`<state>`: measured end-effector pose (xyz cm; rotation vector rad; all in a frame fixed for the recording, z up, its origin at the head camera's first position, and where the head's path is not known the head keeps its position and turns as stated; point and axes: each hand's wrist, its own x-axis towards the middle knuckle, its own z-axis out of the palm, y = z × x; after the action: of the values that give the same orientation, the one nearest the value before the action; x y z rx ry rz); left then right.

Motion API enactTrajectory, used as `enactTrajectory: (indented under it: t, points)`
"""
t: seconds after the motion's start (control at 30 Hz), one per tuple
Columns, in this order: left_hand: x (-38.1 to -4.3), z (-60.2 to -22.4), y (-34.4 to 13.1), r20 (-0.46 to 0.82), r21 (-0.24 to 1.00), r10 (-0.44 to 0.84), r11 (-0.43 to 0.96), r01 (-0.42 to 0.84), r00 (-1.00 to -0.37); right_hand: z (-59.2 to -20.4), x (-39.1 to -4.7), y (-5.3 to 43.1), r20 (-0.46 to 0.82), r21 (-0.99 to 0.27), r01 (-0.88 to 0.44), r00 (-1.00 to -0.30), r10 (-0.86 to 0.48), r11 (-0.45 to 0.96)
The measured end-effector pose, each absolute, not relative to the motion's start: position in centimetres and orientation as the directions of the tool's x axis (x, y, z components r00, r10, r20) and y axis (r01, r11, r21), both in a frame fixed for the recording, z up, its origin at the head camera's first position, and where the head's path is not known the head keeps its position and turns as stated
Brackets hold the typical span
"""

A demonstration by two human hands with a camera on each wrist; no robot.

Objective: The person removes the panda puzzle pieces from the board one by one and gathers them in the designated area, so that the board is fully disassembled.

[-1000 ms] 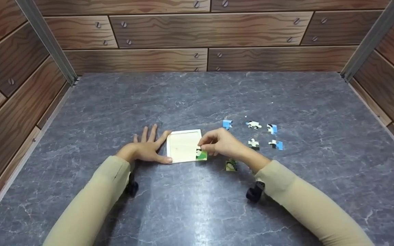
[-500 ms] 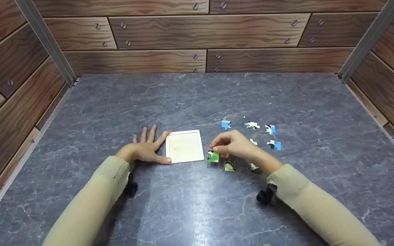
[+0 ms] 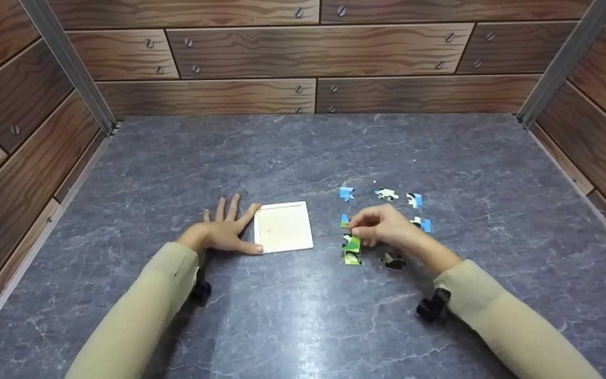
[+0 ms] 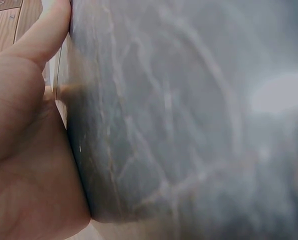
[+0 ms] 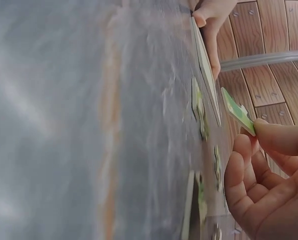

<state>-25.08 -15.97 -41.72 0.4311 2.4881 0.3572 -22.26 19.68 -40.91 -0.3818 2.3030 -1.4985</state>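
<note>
My left hand (image 3: 224, 232) lies with spread fingers on the table, thumb and index finger at the left edge of a square, pale wooden puzzle tray (image 3: 284, 227). No pieces lie in the tray. To its right, my right hand (image 3: 387, 226) pinches a green and white puzzle piece (image 3: 351, 242) between thumb and fingers. The right wrist view shows this puzzle piece (image 5: 237, 111) tilted and raised off the table. In the head view it overlaps a green puzzle piece (image 3: 352, 258) lying just below it. A blue and green puzzle piece (image 3: 344, 220) shows beside the fingertips.
Behind the right hand lie a blue corner piece (image 3: 346, 193), a white piece (image 3: 386, 194) and a blue and white piece (image 3: 415, 199). Another blue piece (image 3: 426, 225) shows past the wrist, and a dark green piece (image 3: 393, 261) lies nearer. Wood-patterned walls (image 3: 240, 50) enclose the table.
My right hand has moved right, carrying the green and white puzzle piece from the tray's lower right corner to above the loose pieces. The left hand has stayed at the tray's edge.
</note>
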Motion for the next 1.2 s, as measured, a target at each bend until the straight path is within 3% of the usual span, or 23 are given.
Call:
enactTrajectory:
  t: [1.2]
  points:
    - [-25.0,-41.7,-16.0,-0.501,0.355,0.381,0.910,0.217,-0.777,-41.3,-18.8,30.2,-0.213,-0.875,0.026,-0.917,-0.337,0.483]
